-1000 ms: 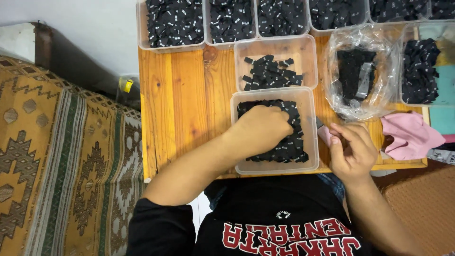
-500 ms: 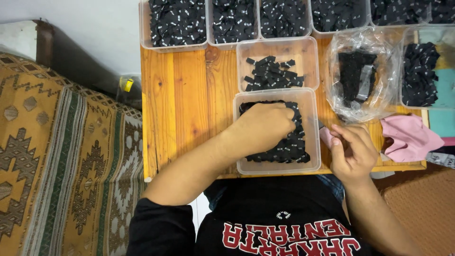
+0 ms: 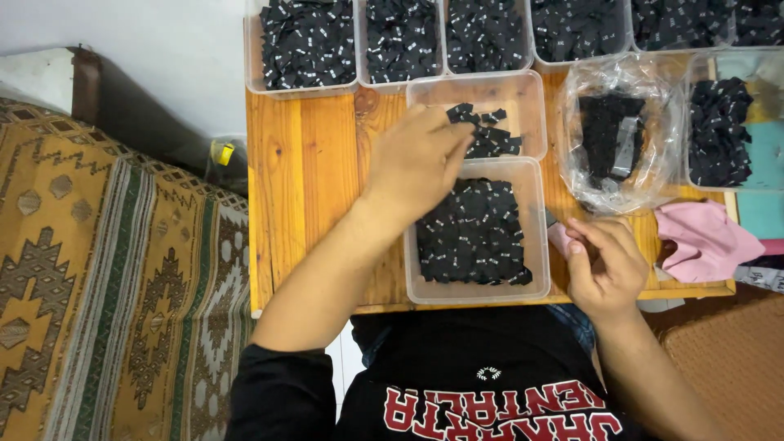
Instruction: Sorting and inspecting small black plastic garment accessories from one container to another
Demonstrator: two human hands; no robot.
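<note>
Two clear tubs (image 3: 535, 269) of black labels (image 3: 474, 233) mid-table, six more at twelve o'clock.
Left hand (image 3: 416, 163) fingers pressed together over upper tub (image 3: 523, 90); right hand (image 3: 604, 265) curled, grip unclear.

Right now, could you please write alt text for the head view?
The left hand reaches over a clear plastic tub of small black fabric tags on a wooden table, while the right hand rests beside a nearer, fuller clear tub.
</note>
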